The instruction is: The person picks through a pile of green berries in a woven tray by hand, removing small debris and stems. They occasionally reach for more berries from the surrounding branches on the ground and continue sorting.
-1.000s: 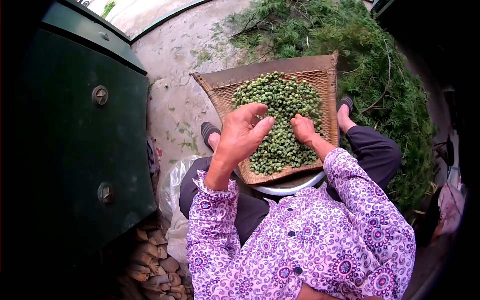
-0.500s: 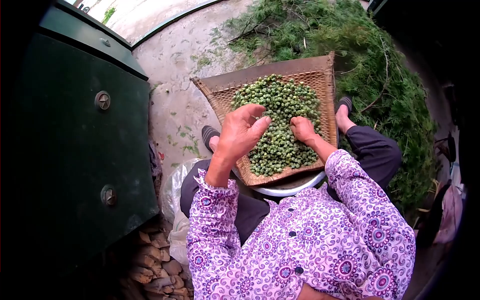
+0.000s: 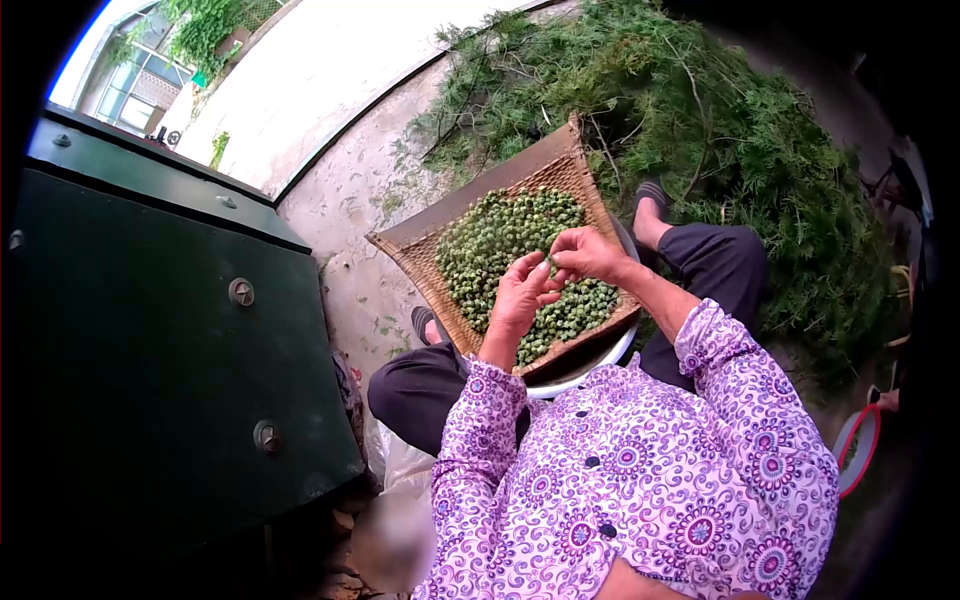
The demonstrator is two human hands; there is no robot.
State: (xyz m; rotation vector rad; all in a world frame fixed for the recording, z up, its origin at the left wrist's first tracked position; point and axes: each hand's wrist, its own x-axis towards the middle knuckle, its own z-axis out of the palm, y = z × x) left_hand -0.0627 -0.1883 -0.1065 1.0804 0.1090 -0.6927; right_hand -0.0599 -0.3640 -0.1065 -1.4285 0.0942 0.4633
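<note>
A woven basket tray [image 3: 420, 262] rests tilted across a white-rimmed basin [image 3: 615, 350] between my legs. Small round green fruits [image 3: 490, 235] are heaped on it. Above the heap, my left hand [image 3: 520, 293] and my right hand [image 3: 588, 254] meet at the fingertips. Both hands are closed in a pinch around a small green piece [image 3: 552, 267], partly hidden by the fingers.
Cut green branches [image 3: 740, 140] lie on the ground ahead and to the right. A dark green metal door [image 3: 180, 340] stands at the left. A plastic bag [image 3: 405, 465] is beside my left leg, and a red-rimmed round object [image 3: 860, 450] lies at the right.
My hands have come together at the fingertips, the left from open and the right from low over the heap. The camera view has turned, so the tray appears tilted further.
</note>
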